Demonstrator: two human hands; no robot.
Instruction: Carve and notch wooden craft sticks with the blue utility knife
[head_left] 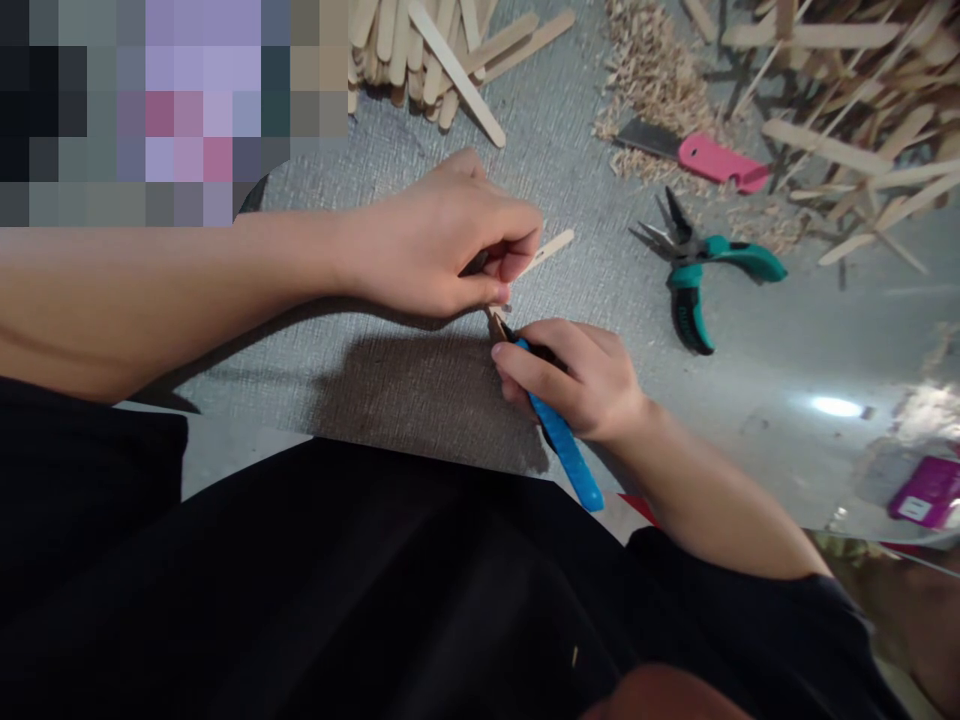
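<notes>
My left hand (472, 235) is closed, thumb and fingers pinching a narrow wooden craft stick (553, 246) just above the table. One rounded end of the stick sticks out to the upper right, with a small slot or mark on it. My right hand (574, 375) wraps round a blue-handled tool (566, 450) with a dark, slim tip. That tip meets the near end of the stick, just below my left thumb. Fingers cover much of the tool, so its exact kind is unclear.
Craft sticks (420, 50) lie piled at the top, with a tangle of cut sticks (885, 130) at the upper right. Wood shavings (652, 60) surround a pink-handled knife (724, 163). Teal-handled pliers (694, 260) lie open nearby. A purple object (930, 490) sits at the right edge.
</notes>
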